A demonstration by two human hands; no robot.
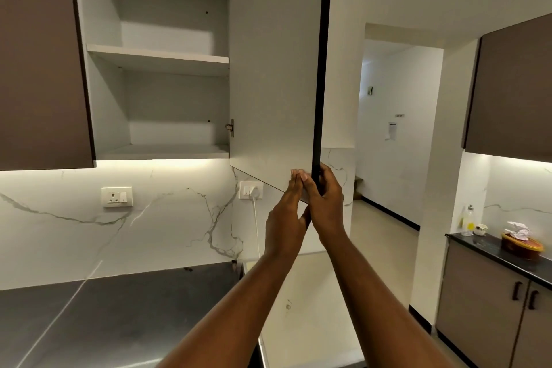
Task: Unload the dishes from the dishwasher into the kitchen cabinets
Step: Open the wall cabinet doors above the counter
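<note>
Right hand (325, 197) clamped on open cabinet door (274, 69) bottom corner; left hand (286, 212) flat against inner face, fingers together.

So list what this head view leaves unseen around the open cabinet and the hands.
- Dishwasher and dishes: nowhere in the frame, so unloading progress is unknown.
- Cabinet door outer face: turned away; only its inner side and dark edge show.
- Right hand fingers: partly wrapped behind the door edge.
- Left hand palm: faces away against the door.
- Top shelf surface: seen from below.
- Bottle label: too small.
</note>
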